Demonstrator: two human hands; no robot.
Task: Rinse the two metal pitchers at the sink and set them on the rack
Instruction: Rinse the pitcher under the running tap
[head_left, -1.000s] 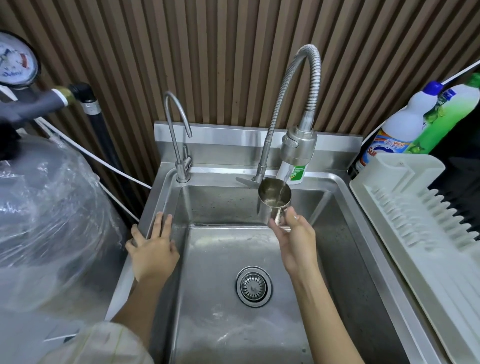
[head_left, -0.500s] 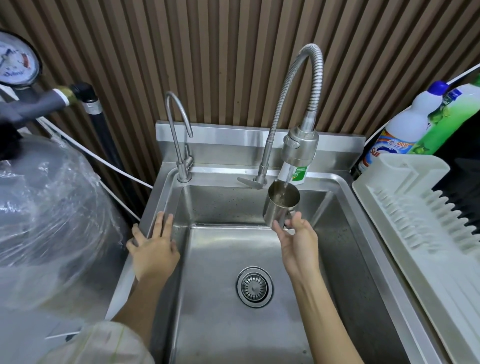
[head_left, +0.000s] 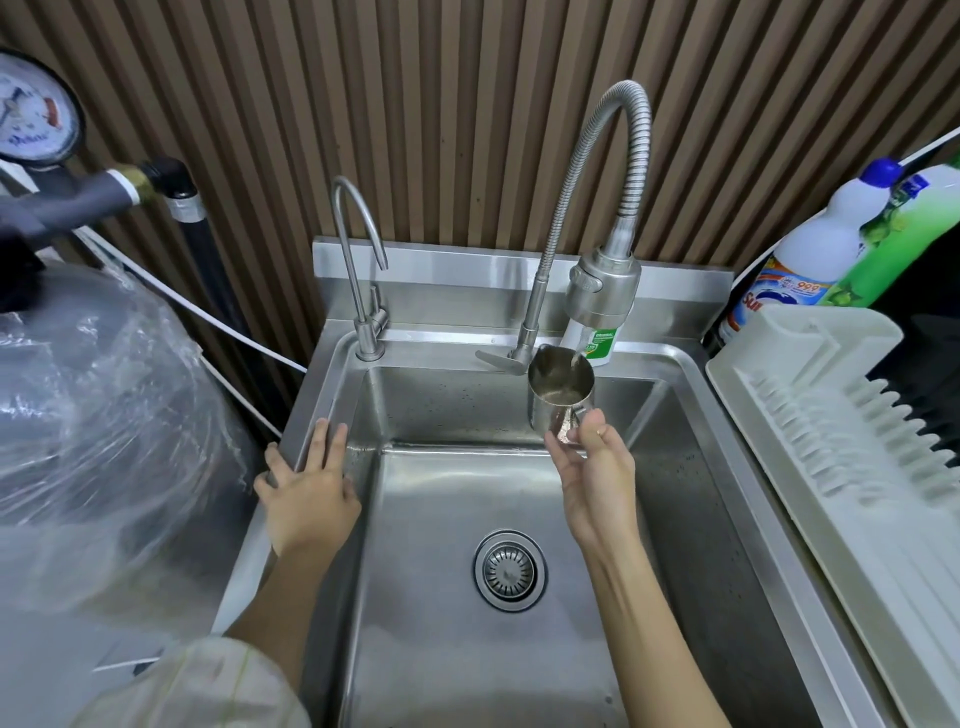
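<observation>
- Right hand (head_left: 597, 467) grips the pitcher (head_left: 558, 397) by its handle, under the sprayer (head_left: 602, 291) near the sink (head_left: 727, 467) back edge.
- Left hand (head_left: 306, 493) lies flat, fingers loose, on the sink's left rim.
- Fill partway, swirl, tip out; rack (head_left: 831, 467) waits right.

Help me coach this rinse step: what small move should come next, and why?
Probably tip the pitcher to pour out over the sink. The right hand holds it upright by the handle under the sprayer, water is collecting inside, and the rack is bare.
</observation>
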